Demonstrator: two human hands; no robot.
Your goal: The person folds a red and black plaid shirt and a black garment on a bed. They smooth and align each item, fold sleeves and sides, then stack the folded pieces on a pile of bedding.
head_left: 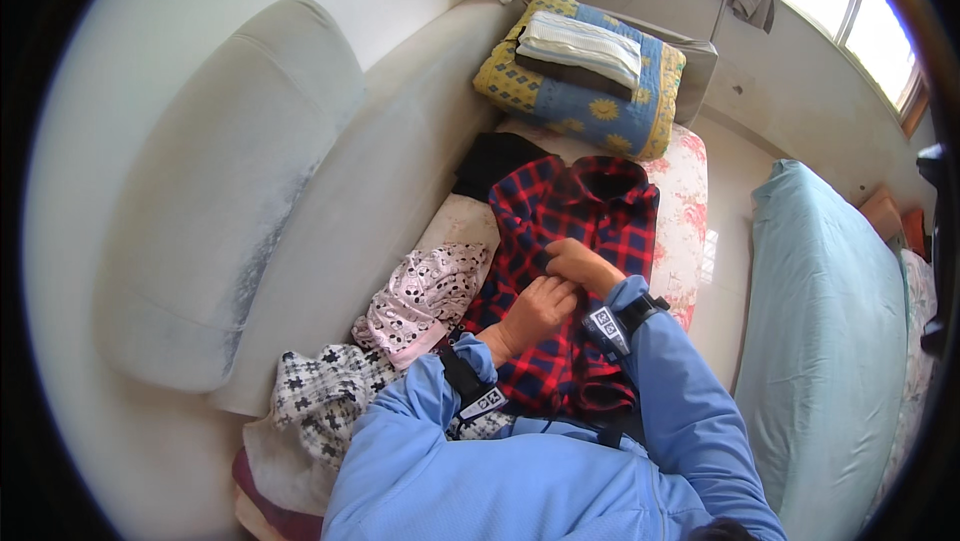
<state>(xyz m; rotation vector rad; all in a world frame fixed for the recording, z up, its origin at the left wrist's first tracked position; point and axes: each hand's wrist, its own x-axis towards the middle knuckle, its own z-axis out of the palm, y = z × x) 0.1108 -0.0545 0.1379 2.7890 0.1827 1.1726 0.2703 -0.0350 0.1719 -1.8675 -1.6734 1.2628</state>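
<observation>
A red and navy plaid shirt (540,211) lies spread out in front of me, its collar at the far end. My left hand (535,316) is over the middle of the shirt's front, fingers bent and pinched together on the cloth. Just beyond and to the right, my right hand (583,266) is closed too, its curled fingers close to the left fingertips at the shirt's front. The fingertips partly hide the bit of cloth between them. Both wrists carry a strapped-on device.
The shirt rests on a floral-covered seat (690,196). Left of it lie a pink patterned garment (425,296), a black-and-white garment (325,391) and black cloth (495,163). Beyond sits a rolled quilt (600,111) with folded clothes (580,41). A pale-blue-covered piece (825,341) stands right.
</observation>
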